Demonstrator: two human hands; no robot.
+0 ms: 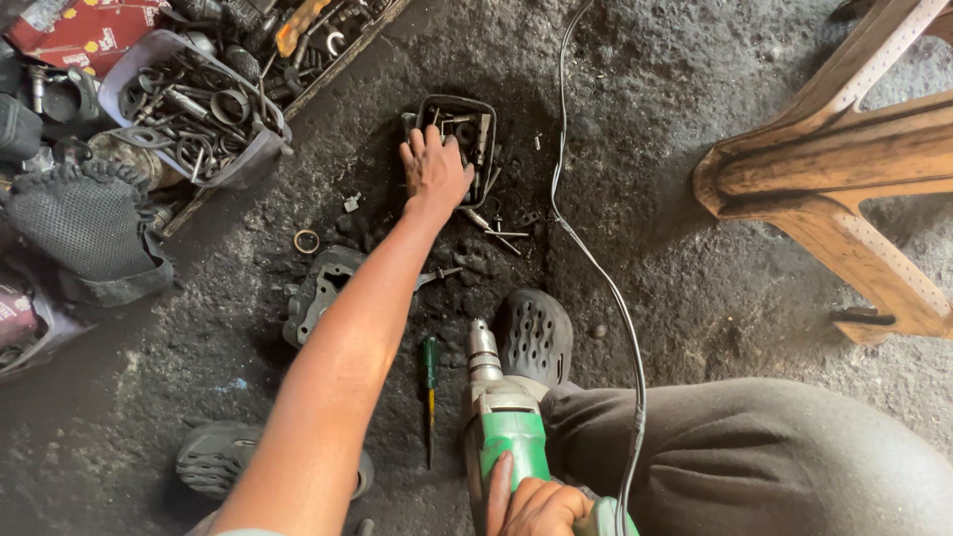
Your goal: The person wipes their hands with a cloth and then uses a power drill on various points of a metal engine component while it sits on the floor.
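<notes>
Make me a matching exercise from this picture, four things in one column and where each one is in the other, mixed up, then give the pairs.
Things:
1. left hand
2. right hand
3. screwdriver
4. grey bin of metal parts

Places:
A. lying on the floor beside the drill
B. top left of the view
C. on the small black tray
D. holding the green drill

Pairs: 1-C, 2-D, 3-A, 4-B
</notes>
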